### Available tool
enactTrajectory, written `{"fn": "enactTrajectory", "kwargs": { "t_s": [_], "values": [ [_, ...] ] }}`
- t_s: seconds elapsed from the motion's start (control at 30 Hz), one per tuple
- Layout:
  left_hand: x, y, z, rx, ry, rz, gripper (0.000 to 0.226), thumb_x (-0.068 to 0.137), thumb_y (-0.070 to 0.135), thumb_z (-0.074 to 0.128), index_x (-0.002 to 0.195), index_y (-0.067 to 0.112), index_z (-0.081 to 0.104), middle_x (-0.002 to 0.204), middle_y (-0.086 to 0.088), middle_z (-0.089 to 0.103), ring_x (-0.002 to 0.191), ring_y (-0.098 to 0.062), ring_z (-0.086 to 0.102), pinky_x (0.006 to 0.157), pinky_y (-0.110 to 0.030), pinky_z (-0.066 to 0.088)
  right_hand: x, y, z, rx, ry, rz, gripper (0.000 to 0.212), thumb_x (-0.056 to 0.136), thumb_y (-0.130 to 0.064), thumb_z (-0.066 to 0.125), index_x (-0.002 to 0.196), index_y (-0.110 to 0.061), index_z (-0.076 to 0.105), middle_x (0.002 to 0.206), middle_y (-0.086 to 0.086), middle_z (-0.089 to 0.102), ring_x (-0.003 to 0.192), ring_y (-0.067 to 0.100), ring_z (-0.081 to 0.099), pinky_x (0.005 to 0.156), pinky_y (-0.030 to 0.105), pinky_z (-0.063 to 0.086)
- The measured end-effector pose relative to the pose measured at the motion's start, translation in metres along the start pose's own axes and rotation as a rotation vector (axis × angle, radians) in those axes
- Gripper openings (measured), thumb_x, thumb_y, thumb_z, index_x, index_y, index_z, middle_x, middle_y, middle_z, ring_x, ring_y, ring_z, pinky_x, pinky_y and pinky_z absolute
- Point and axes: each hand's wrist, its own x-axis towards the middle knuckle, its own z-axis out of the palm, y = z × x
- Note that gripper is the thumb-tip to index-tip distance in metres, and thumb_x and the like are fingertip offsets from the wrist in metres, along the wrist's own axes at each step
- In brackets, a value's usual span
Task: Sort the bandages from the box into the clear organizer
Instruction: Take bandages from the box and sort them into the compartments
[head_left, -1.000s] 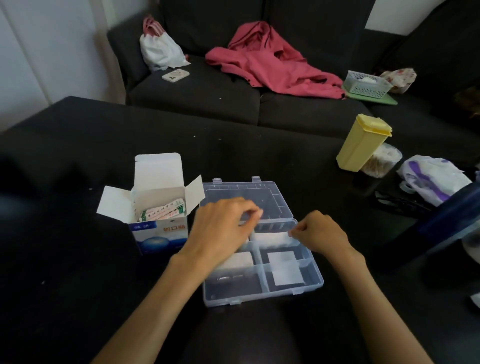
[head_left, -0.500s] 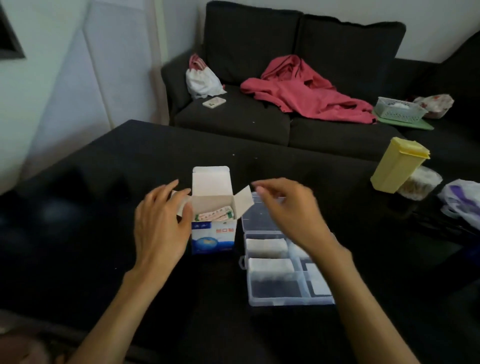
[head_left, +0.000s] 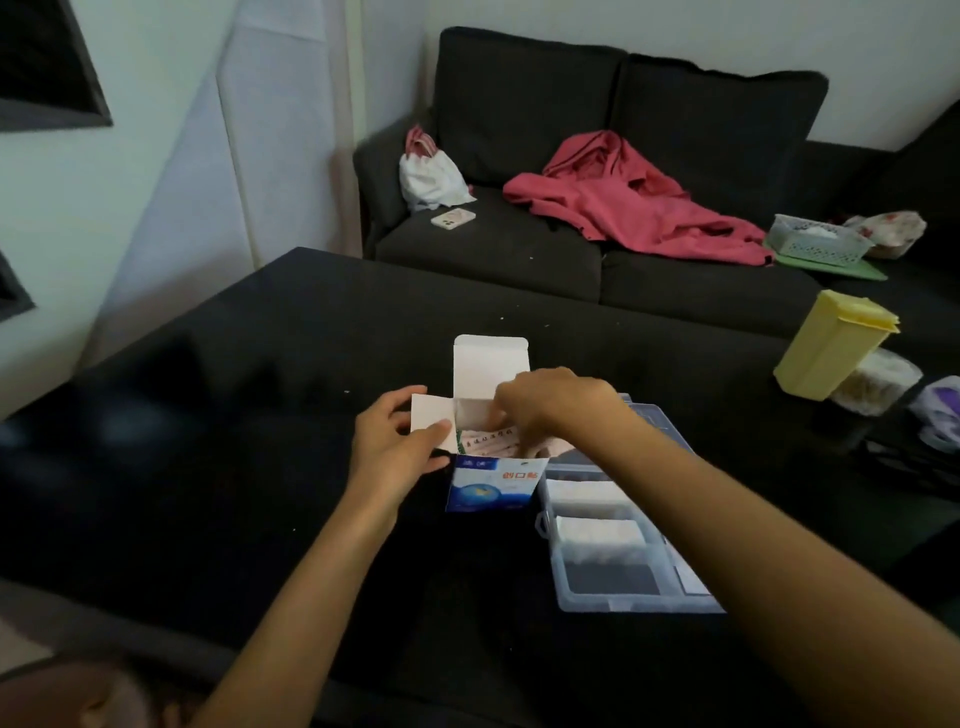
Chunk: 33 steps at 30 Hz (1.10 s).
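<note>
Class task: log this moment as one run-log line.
left hand: holds box flap | right hand: fingers inside bandage box, grasp unclear | clear organizer: some compartments filled

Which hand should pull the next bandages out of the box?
Right. The right hand already has its fingers down in the open box among the bandages, beside the organizer. The left hand is holding the box's side flap.

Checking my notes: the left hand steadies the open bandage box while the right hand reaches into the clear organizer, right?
Not quite. In the head view the right hand reaches into the open bandage box, not the clear organizer. The left hand does steady the box.
</note>
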Motion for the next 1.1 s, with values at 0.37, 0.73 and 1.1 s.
{"fn": "enactTrajectory", "kwargs": {
  "t_s": [0.37, 0.73, 1.1],
  "values": [
    [0.003, -0.003, -0.006, 0.102, 0.009, 0.081, 0.050, 0.087, 0.007, 0.064, 0.132, 0.020, 0.048, 0.123, -0.006, 0.060, 0.105, -0.018, 0.059, 0.067, -0.026, 0.054, 0.001, 0.006, 0.004, 0.008, 0.190, -0.057, 0.038, 0.090, -0.029, 0.060, 0.122, -0.008, 0.056, 0.116, 0.009, 0.062, 0.097, 0.021, 0.059, 0.082, 0.027, 0.047],
    [0.010, -0.009, -0.004, 0.394, 0.105, 0.176, 0.059, 0.086, 0.026, 0.066, 0.139, 0.024, 0.040, 0.133, -0.003, 0.055, 0.114, -0.021, 0.056, 0.090, -0.046, 0.051, 0.001, 0.021, 0.021, 0.226, 0.326, 0.018, 0.034, 0.094, -0.036, 0.051, 0.111, -0.012, 0.066, 0.105, 0.005, 0.066, 0.096, 0.017, 0.055, 0.090, 0.028, 0.029],
    [-0.003, -0.002, 0.001, 0.614, 0.231, 0.412, 0.058, 0.088, 0.031, 0.062, 0.140, 0.025, 0.039, 0.142, 0.002, 0.040, 0.132, -0.015, 0.032, 0.100, -0.030, 0.035, -0.005, 0.028, 0.006, 0.765, 0.261, 0.045, 0.030, 0.090, -0.032, 0.058, 0.097, -0.004, 0.067, 0.085, 0.001, 0.061, 0.071, 0.009, 0.054, 0.064, 0.016, 0.041]
  ]
}}
